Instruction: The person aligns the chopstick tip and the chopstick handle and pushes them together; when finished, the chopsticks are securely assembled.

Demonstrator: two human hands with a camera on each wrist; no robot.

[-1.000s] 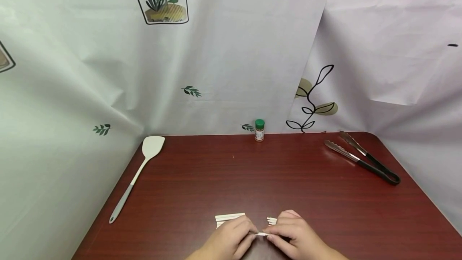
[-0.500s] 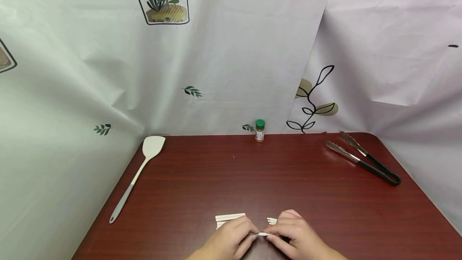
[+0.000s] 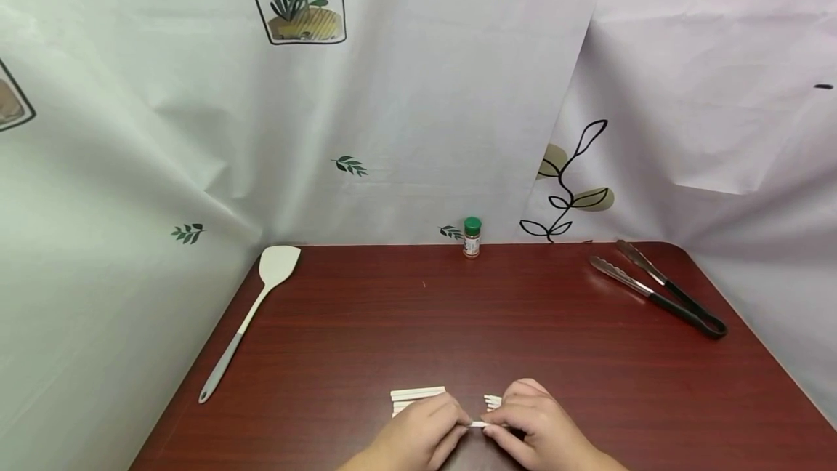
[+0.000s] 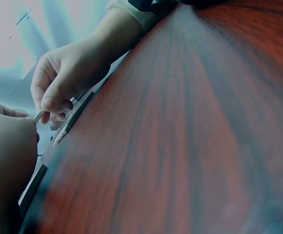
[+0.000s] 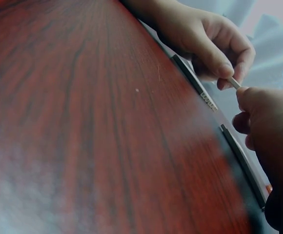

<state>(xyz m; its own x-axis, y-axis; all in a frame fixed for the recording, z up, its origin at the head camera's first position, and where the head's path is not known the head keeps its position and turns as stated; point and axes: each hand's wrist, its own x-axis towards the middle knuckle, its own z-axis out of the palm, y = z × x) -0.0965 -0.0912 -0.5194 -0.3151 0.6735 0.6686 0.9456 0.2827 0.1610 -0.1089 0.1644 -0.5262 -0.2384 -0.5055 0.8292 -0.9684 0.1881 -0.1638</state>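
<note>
Between both hands, low over the front of the table, is a thin white stick [image 3: 478, 424]. My left hand [image 3: 428, 431] pinches one end of it between thumb and fingers; my right hand [image 3: 539, 424] pinches the other. Only a short middle stretch of the stick shows, and the fingers hide its ends. Both wrist views catch that short piece of the stick [image 4: 39, 116] bridging the fingertips. Several more white sticks [image 3: 417, 392] lie side by side just beyond my left hand, partly covered by it. Stick ends [image 3: 492, 400] of another group poke out beside my right hand.
On the dark red table [image 3: 392, 325], a white spatula with a grey handle [image 3: 248, 318] lies along the left edge. A green-capped spice jar [image 3: 471, 237] stands at the back, and metal tongs with black handles [image 3: 660, 289] lie at the right. Patterned curtains [image 3: 425, 93] enclose the table.
The left fingertips have shifted very slightly to the right along the stick, so less of it shows. Otherwise the hands stay in place, and the head view has moved slightly.
</note>
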